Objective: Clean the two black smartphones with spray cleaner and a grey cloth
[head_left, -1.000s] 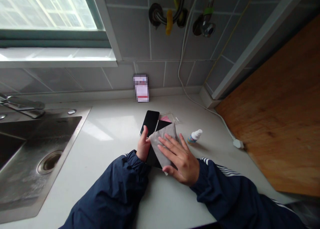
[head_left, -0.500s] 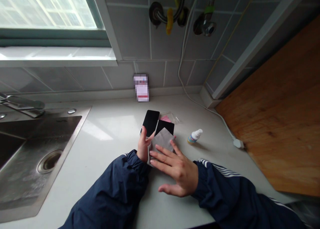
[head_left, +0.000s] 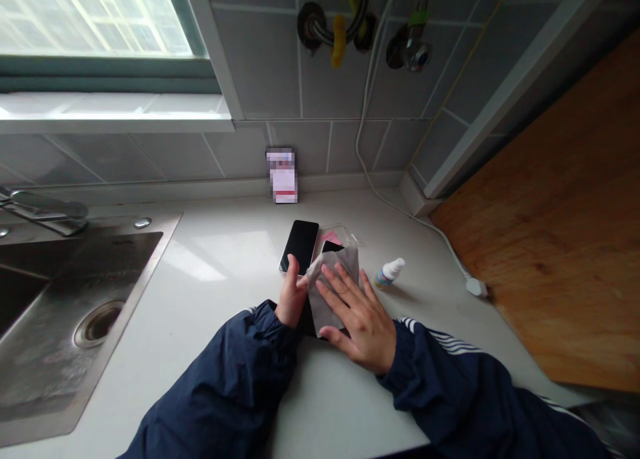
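Note:
My right hand [head_left: 356,315] lies flat with fingers spread on a grey cloth [head_left: 331,280], pressing it onto a black slab-like device [head_left: 331,247] that is mostly covered. My left hand [head_left: 292,296] steadies that device at its left edge, fingers curled against it. A second black phone [head_left: 300,244] lies just beyond my left hand on the white counter [head_left: 225,272]. A clear plastic sleeve with a pink patch [head_left: 336,235] sits behind the cloth.
A small white dropper bottle [head_left: 389,273] lies right of my right hand. A steel sink [head_left: 60,305] with a tap [head_left: 45,211] fills the left. A white cable and plug [head_left: 474,286] run along the right. A wooden board [head_left: 565,232] borders the counter.
My right hand slid the cloth toward me, then away again up the device. The cloth now covers nearly all of it. My left hand stayed at the edge.

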### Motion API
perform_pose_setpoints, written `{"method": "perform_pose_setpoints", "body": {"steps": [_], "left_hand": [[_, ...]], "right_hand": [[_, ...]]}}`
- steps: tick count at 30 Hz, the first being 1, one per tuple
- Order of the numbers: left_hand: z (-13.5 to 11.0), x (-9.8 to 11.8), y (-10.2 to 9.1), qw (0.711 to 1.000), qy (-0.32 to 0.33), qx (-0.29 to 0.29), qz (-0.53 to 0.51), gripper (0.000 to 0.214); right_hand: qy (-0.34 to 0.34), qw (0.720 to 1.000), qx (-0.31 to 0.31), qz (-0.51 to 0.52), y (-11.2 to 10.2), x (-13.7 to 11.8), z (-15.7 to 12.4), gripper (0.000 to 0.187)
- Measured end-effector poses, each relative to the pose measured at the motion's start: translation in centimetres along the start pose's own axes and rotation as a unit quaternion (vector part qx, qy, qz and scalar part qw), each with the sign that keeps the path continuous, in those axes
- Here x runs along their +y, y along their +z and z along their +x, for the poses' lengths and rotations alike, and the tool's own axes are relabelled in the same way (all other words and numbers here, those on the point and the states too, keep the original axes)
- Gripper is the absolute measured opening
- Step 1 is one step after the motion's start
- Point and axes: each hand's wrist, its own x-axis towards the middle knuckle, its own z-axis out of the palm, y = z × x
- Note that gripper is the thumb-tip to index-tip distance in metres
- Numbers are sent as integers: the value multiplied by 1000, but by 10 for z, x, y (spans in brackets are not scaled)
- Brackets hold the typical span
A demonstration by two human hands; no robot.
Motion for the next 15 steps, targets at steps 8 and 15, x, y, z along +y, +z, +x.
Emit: {"method": "perform_pose_setpoints", "body": {"steps": [8,15], "left_hand": [[3,-3,-5,995,44,-89,-3,86],[1,-1,2,996,47,-71,7,84]], "right_hand": [[55,998,33,8,5,2,0,73],[58,998,19,14,4,3,0,73]]}}
